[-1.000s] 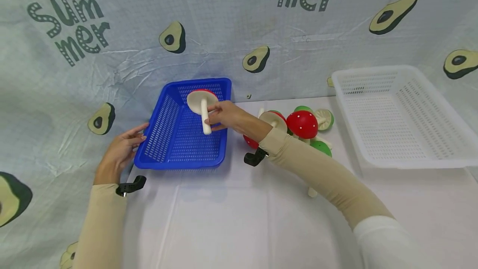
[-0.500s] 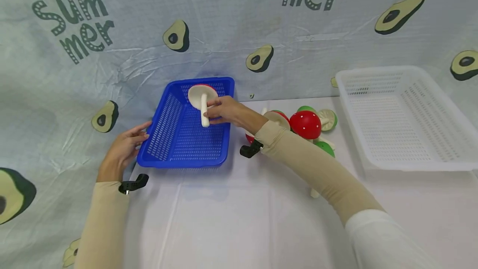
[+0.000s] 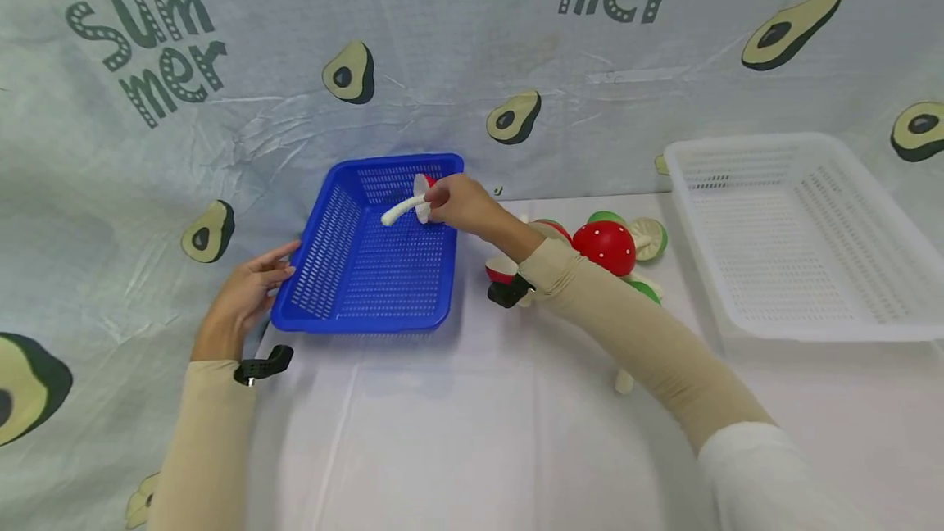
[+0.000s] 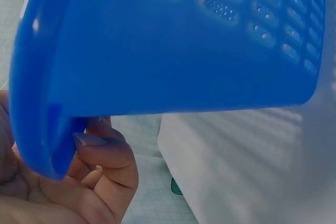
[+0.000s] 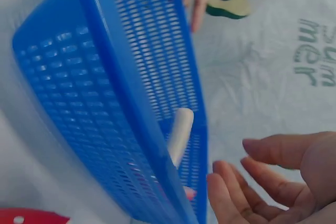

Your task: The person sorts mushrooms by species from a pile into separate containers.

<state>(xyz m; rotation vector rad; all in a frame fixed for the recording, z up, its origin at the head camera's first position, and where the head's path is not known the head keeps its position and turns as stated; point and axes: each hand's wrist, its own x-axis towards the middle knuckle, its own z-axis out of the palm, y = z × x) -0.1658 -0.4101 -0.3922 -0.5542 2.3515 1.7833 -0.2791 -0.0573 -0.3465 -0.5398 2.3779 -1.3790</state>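
A blue mesh basket (image 3: 361,324) stands on the white-covered table, left of centre. My left hand (image 3: 247,293) grips its left rim, with curled fingers (image 4: 107,156) under the lip in the left wrist view. Inside the basket, by the far right corner, a toy mushroom (image 3: 401,210) lies on its side, its red cap to the right and its pale stem pointing left. My right hand (image 3: 466,207) is over the right rim and overlaps the cap in the head view. In the right wrist view that hand (image 5: 268,182) has parted, loosely bent fingers with nothing between them, apart from the mushroom stem (image 5: 181,132).
Right of the basket lies a pile of toy mushrooms, including a red spotted one (image 3: 605,247) and a green-and-cream one (image 3: 649,238); my right forearm (image 3: 619,326) crosses over part of it. A white mesh basket (image 3: 833,330) stands at the right. An avocado-print cloth (image 3: 428,39) hangs behind.
The right hand has let go of the mushroom's stem and shifted slightly right and up. The mushroom has tipped from stem toward me to stem pointing left. The left hand keeps its hold.
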